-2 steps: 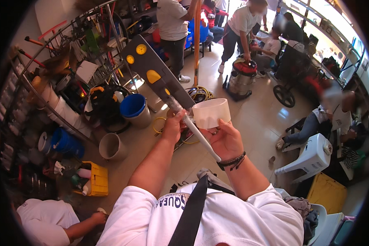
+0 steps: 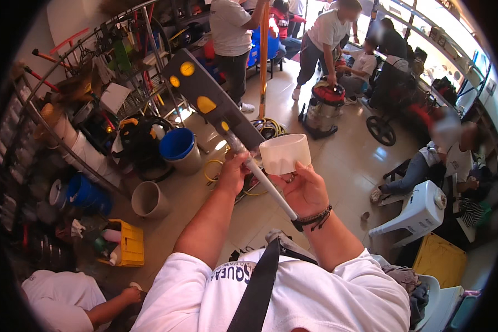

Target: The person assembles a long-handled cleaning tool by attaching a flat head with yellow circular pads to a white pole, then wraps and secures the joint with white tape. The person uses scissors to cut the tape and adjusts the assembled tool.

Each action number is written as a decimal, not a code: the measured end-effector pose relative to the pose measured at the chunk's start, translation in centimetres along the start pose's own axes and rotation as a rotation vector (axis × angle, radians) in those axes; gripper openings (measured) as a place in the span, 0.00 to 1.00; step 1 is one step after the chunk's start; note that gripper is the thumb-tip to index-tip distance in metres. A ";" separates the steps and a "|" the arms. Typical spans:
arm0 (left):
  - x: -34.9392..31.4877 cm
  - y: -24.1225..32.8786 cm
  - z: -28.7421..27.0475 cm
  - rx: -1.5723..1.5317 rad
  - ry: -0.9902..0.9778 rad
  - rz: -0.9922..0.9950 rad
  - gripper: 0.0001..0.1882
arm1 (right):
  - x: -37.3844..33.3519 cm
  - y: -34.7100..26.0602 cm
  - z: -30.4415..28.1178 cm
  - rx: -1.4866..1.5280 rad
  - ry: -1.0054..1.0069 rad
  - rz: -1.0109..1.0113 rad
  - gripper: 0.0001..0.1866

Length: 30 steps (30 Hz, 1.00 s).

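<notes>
My left hand (image 2: 237,169) is closed around the white pole (image 2: 271,191) of a flat mop, just below its head. The grey rectangular mop head (image 2: 213,102), with several yellow parts, points up and to the left. Clear film-like wrapping (image 2: 235,145) shows where the pole meets it. In my right hand (image 2: 306,188) is a short, wide, whitish translucent cylinder (image 2: 285,155), held by its lower side with the thumb in front. I cannot tell its exact kind. The pole's lower end lies by the dark bracelet (image 2: 312,219) on my right wrist.
Left are a grey bucket (image 2: 150,200), a blue-lined bin (image 2: 180,148), a yellow crate (image 2: 130,243) and a crowded rack. Ahead, a person bends over a red-topped vacuum (image 2: 325,105); cables (image 2: 271,128) lie on the floor. A white stool (image 2: 418,213) stands right. Another person (image 2: 66,299) is lower left.
The room has shifted slightly leftward in view. Both hands keep their hold on the mop and the whitish cylinder, almost unmoved.
</notes>
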State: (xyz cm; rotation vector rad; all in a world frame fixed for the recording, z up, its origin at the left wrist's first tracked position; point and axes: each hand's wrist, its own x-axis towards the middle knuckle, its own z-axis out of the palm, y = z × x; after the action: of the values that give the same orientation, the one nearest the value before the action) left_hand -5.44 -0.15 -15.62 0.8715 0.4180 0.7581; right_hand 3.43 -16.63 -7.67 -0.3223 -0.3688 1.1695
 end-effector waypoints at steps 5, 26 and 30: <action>-0.8 0.8 -0.1 -0.206 -0.418 -0.180 0.19 | -0.6 -1.4 1.7 -0.044 0.012 0.001 0.20; 2.7 -2.8 10.4 -0.038 -0.129 0.267 0.16 | 0.7 -7.7 3.1 -0.083 -0.040 0.034 0.20; 3.4 -4.8 14.5 -0.038 0.030 0.449 0.21 | 0.9 -11.0 3.0 -0.073 -0.066 0.008 0.16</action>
State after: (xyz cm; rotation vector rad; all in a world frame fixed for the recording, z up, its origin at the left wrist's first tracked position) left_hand 7.70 -7.31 -11.03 0.9307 0.2328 1.1888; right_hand 11.57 -19.52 -0.16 -0.3500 -0.4691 1.1783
